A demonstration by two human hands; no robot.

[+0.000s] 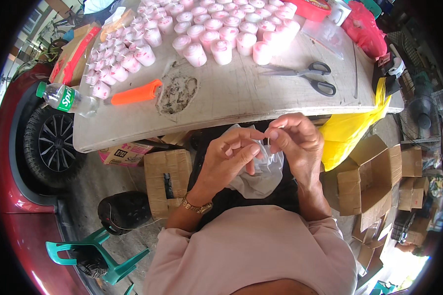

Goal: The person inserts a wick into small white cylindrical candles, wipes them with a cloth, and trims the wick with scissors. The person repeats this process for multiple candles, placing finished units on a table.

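Note:
Above my lap, at the table's near edge, both hands are raised close together. My left hand (229,156) has its thumb and fingers curled in, pinching near a thin white string (268,141). My right hand (297,142) grips that string between thumb and bent forefinger. A white plastic bag (258,178) lies in my lap beneath the hands. Across the table (231,91) stand many small pink-and-white candles (221,50). Those in the left group (130,63) have white wicks sticking up; on the right-hand ones I cannot make out wicks.
Scissors (305,73) lie spread on the table's right, and an orange-handled tool (135,93) lies on the left. A clear bottle (66,100) rests at the left edge. A yellow bag (354,130) hangs at the right. Cardboard boxes (168,177) and a green stool (103,250) stand below.

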